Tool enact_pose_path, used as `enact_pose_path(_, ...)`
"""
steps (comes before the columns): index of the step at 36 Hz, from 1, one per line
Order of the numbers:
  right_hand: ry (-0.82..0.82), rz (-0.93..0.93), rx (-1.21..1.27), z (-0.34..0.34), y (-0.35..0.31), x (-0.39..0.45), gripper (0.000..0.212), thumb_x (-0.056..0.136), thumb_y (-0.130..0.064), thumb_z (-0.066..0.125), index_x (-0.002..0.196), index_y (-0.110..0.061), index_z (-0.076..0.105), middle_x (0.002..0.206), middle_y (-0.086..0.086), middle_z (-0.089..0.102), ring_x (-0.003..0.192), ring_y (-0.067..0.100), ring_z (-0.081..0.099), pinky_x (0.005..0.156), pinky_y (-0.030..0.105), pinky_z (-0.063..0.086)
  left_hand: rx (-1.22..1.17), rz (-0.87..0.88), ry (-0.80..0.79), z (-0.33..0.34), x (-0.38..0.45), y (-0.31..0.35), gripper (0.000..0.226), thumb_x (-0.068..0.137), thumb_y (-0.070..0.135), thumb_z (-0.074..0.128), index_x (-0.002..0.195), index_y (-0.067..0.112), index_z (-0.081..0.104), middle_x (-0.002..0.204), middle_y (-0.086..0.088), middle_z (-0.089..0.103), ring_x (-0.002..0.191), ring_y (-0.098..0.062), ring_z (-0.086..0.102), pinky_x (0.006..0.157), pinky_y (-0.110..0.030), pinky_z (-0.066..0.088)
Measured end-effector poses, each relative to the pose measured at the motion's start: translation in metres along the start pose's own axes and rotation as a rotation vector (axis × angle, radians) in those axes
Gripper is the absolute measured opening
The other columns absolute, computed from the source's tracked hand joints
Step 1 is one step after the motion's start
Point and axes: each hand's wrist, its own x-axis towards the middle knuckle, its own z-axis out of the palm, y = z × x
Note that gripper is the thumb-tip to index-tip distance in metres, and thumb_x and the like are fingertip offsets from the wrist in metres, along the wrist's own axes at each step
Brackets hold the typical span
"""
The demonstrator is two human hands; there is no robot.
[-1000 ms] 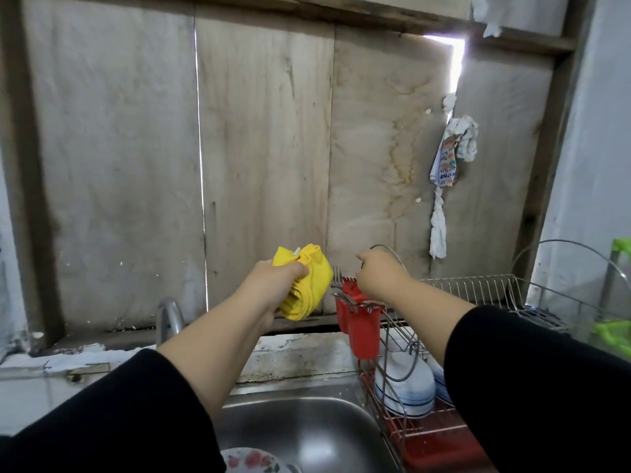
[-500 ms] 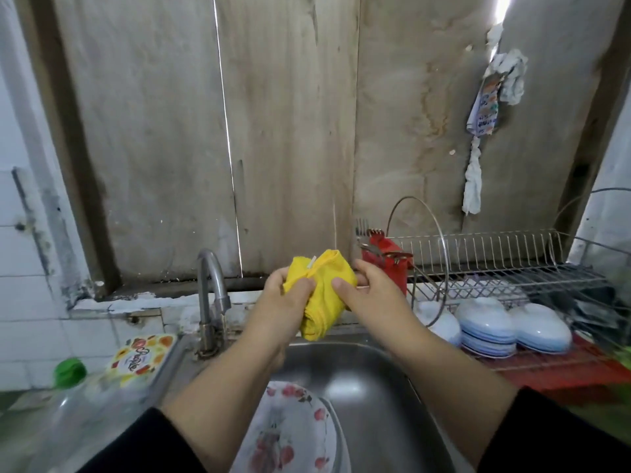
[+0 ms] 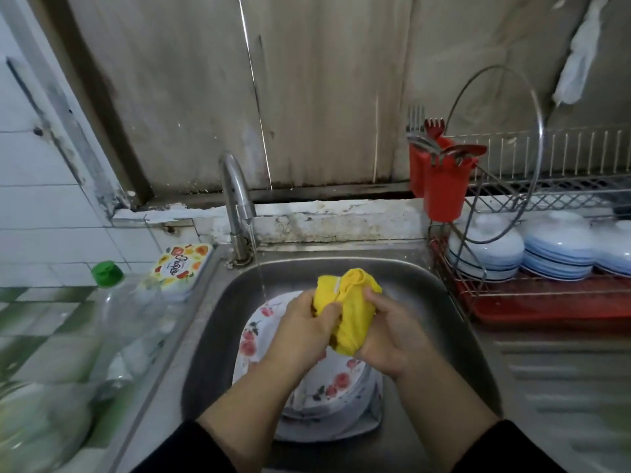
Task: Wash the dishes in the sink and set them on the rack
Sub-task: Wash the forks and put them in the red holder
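Both my hands grip a bunched yellow cloth (image 3: 351,308) over the steel sink (image 3: 454,322). My left hand (image 3: 300,332) holds its left side and my right hand (image 3: 392,336) wraps its lower right. Under them in the basin lies a stack of white plates with red flowers (image 3: 327,397). A thin stream of water falls from the tap (image 3: 235,196) onto the plates' far edge. At the right stands the wire dish rack (image 3: 512,295) with stacks of white and blue bowls (image 3: 556,247) on its lower shelf.
A red cutlery holder (image 3: 440,186) with forks and spoons hangs on the rack's left end. Left of the sink stand a clear bottle with a green cap (image 3: 112,302) and a fruit-printed box (image 3: 177,268). A ribbed drainboard (image 3: 560,380) lies at the right.
My right hand left the cutlery holder and joined the left on the yellow cloth. Both hands came down with it over the sink, and my view tilted down.
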Motion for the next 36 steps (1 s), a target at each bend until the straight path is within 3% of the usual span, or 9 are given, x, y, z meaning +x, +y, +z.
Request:
enact_pose_path(3,-0.076,-0.006,0.038,-0.011,0.013,0.008,0.053,0.073,-0.028,0.074,0.116,0.002,0.063,0.115,0.026,0.064,0.101,0.041,0.064,0.094,0.057,0.044,0.006,-0.051,-0.002,-0.001,-0.003,-0.006,0.031,0.101,0.034,0.036,0.079,0.018,0.049,0.068,0.005,0.049,0.048,0.011,0.05,0.048,-0.002,0.037)
enact_pose_path(5,-0.124,-0.026,0.114,-0.021,0.019,0.015,0.08,0.034,-0.019,0.096,0.106,0.003,0.07,0.113,0.026,0.065,0.098,0.042,0.065,0.078,0.061,0.051,0.028,-0.115,0.043,-0.003,0.004,-0.021,0.037,0.103,0.038,0.026,0.083,0.02,0.052,0.076,0.004,0.056,0.061,0.009,0.054,0.054,-0.007,0.036)
enact_pose_path(7,-0.165,-0.069,0.198,-0.031,0.021,0.019,0.079,0.017,-0.013,0.097,0.093,-0.001,0.076,0.102,0.024,0.069,0.084,0.041,0.069,0.058,0.057,0.055,0.157,-0.213,0.064,-0.005,0.011,-0.039,0.037,0.103,0.033,0.028,0.101,0.013,0.059,0.101,-0.005,0.064,0.085,-0.009,0.056,0.068,-0.022,0.035)
enact_pose_path(13,-0.197,-0.135,0.249,-0.035,0.022,0.025,0.041,0.06,-0.028,0.077,0.097,-0.01,0.076,0.105,0.013,0.071,0.087,0.032,0.071,0.062,0.049,0.058,0.85,-0.393,-0.157,-0.001,0.02,-0.079,0.034,0.098,0.021,0.036,0.12,0.012,0.06,0.128,-0.01,0.057,0.118,-0.026,0.052,0.097,-0.031,0.039)
enact_pose_path(18,-0.222,-0.141,0.254,-0.043,0.022,0.03,0.034,0.083,-0.031,0.056,0.097,-0.007,0.076,0.105,0.011,0.072,0.091,0.028,0.071,0.069,0.044,0.058,0.939,-0.523,-0.174,0.004,0.026,-0.09,0.033,0.096,0.02,0.041,0.122,0.01,0.059,0.129,-0.011,0.056,0.12,-0.028,0.051,0.097,-0.034,0.041)
enact_pose_path(25,-0.235,-0.147,0.312,-0.046,0.021,0.031,0.058,0.043,-0.02,0.089,0.096,-0.003,0.075,0.103,0.019,0.071,0.085,0.037,0.07,0.059,0.051,0.057,0.84,-0.538,-0.13,0.001,0.035,-0.096,0.029,0.098,0.02,0.041,0.116,0.011,0.062,0.121,-0.011,0.061,0.111,-0.028,0.057,0.088,-0.033,0.044)
enact_pose_path(29,-0.188,-0.151,0.316,-0.056,0.022,0.038,0.08,0.017,-0.023,0.098,0.094,-0.008,0.077,0.106,0.017,0.07,0.088,0.037,0.07,0.079,0.057,0.054,0.797,-0.485,-0.094,-0.002,0.033,-0.092,0.027,0.097,0.015,0.039,0.112,0.009,0.061,0.116,-0.01,0.063,0.107,-0.027,0.059,0.084,-0.032,0.045)
enact_pose_path(31,-0.192,-0.175,0.346,-0.054,0.02,0.038,0.076,0.018,-0.024,0.098,0.09,-0.009,0.078,0.105,0.017,0.071,0.088,0.038,0.07,0.086,0.061,0.048,0.754,-0.455,-0.059,-0.005,0.03,-0.085,0.027,0.097,0.014,0.037,0.11,0.008,0.06,0.112,-0.01,0.064,0.102,-0.027,0.06,0.077,-0.028,0.044)
enact_pose_path(36,-0.206,-0.273,0.392,-0.05,0.019,0.031,0.056,0.04,-0.032,0.087,0.091,-0.012,0.078,0.108,0.019,0.069,0.09,0.042,0.068,0.073,0.063,0.048,0.457,-0.314,0.059,-0.014,0.016,-0.061,0.019,0.099,0.022,0.038,0.096,0.016,0.056,0.085,0.0,0.066,0.078,-0.02,0.061,0.053,-0.024,0.036)
